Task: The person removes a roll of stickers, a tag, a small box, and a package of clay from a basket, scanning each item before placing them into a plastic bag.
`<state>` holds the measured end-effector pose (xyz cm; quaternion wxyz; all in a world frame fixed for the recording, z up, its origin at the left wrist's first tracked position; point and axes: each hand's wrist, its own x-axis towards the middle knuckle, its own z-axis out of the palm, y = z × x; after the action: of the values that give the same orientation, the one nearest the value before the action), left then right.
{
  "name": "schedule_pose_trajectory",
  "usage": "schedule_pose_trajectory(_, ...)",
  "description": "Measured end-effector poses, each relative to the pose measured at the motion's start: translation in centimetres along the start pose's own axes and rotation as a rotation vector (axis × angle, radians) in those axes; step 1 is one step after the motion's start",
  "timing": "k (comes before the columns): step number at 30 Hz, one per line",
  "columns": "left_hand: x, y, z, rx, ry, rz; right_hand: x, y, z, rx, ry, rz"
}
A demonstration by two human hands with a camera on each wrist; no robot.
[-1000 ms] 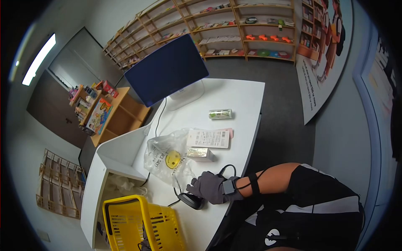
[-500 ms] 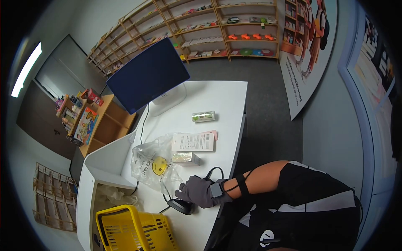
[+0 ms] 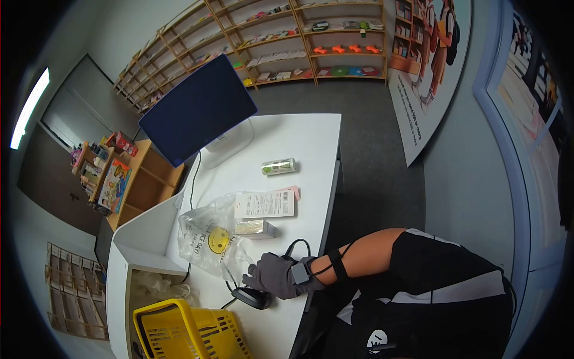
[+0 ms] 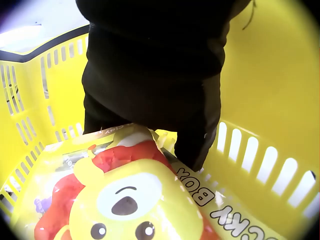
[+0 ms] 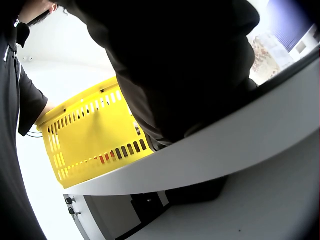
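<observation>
On the white counter [image 3: 299,158], my gloved right hand [image 3: 272,276] grips a black corded barcode scanner [image 3: 252,298], its head low over the counter. In the right wrist view this hand is a dark shape at the counter edge. My left hand [image 4: 155,75], in a dark glove, reaches down inside the yellow basket [image 3: 206,326], out of sight in the head view. Its fingers point down at a clay pack [image 4: 145,195] with a lion face and the words "CKY BOX". The pack hides the fingertips, so I cannot tell whether they grip it.
A plastic bag [image 3: 206,230] with a smiley, a small box [image 3: 256,230], a white card pack [image 3: 263,204] and a green-white cylinder [image 3: 278,166] lie on the counter. A monitor [image 3: 200,110] stands behind. Cables [image 3: 192,185] run along the left side.
The head view has swung right, so the counter and its things sit further left. A bit of the left glove seen in the basket is now out of view. The right hand stays at the scanner.
</observation>
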<state>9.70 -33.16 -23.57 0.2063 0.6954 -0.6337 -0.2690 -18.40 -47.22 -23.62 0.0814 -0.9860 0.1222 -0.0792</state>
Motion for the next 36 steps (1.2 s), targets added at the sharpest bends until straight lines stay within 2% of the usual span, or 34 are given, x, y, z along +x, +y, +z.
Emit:
schedule_pose_trajectory(2,-0.2,0.0,0.0,0.016,-0.002,0.001,0.0,-0.1,-0.6,0.037,-0.068,0.006)
schedule_pose_trajectory(11,-0.9,0.0,-0.8,0.092,0.002,0.011,-0.2,-0.3,-1.3,0.049,-0.061,0.018)
schedule_pose_trajectory(14,-0.6,0.1,-0.8,0.112,-0.005,0.022,-0.3,-0.3,-1.0,0.061,0.002,0.018)
schedule_pose_trajectory(36,-2.5,0.2,-3.0,0.268,-0.006,0.042,-0.1,-0.4,-0.3,0.002,0.032,0.013)
